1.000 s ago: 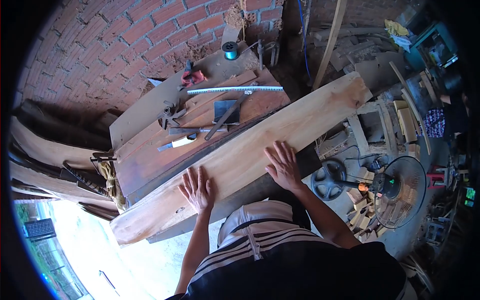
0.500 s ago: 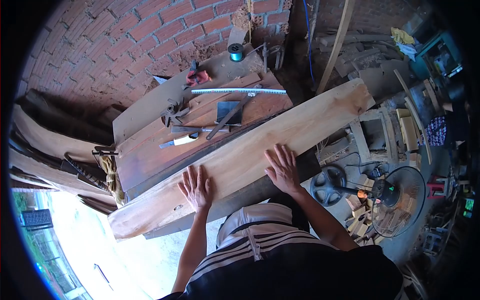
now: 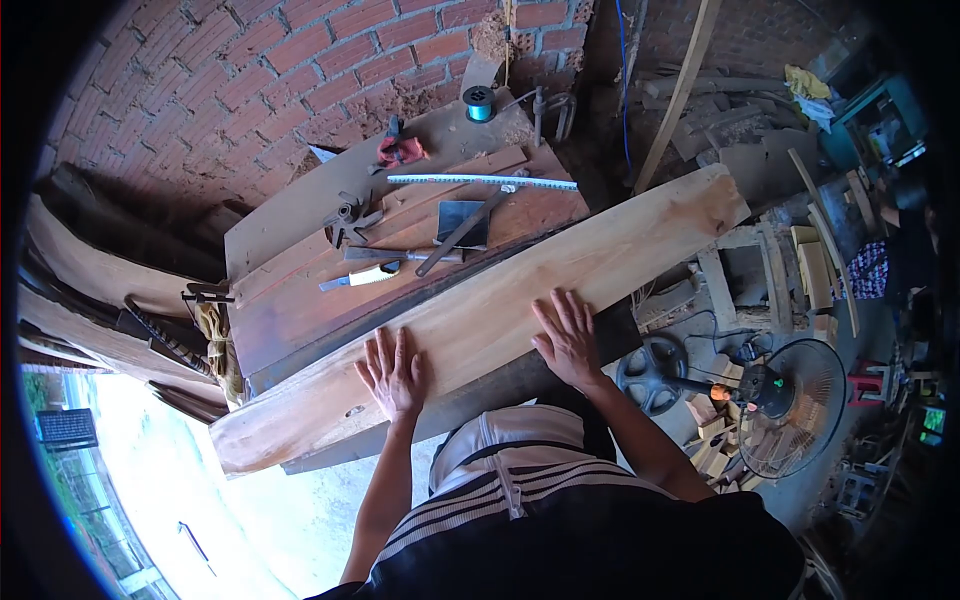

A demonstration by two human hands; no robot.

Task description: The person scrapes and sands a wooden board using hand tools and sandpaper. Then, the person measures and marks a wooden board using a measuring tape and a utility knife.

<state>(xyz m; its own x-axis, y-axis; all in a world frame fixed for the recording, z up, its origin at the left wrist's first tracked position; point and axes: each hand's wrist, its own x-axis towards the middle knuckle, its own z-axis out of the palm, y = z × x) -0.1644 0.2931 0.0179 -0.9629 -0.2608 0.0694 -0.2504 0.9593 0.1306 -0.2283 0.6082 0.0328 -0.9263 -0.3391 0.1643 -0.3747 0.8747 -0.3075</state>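
Note:
A long pale wooden plank [image 3: 480, 315] lies slantwise along the near edge of a workbench, its right end higher in the view. My left hand [image 3: 393, 378] rests flat on the plank left of its middle, fingers spread. Flat on the same board, right of the middle, lies my right hand [image 3: 568, 340], fingers apart too. Neither hand grips anything. Behind the plank on the reddish bench top [image 3: 290, 325] are a yellow-handled cutter [image 3: 372, 274], a chisel-like tool [image 3: 400, 255], a dark flat bar [image 3: 465, 230], a dark square sheet [image 3: 462, 222] and a measuring tape strip [image 3: 480, 181].
A spool of blue line [image 3: 479, 103], a red-and-dark tool [image 3: 400, 148] and a metal clamp-like piece [image 3: 350, 218] sit farther back. A brick wall [image 3: 340, 60] rises behind. At right stand a fan [image 3: 790, 400] and wood offcuts [image 3: 712, 440]. Curved boards [image 3: 110, 260] lean at left.
The camera view has shifted slightly. Both hands stay flat on the plank in nearly the same places, and the tools on the bench lie as before.

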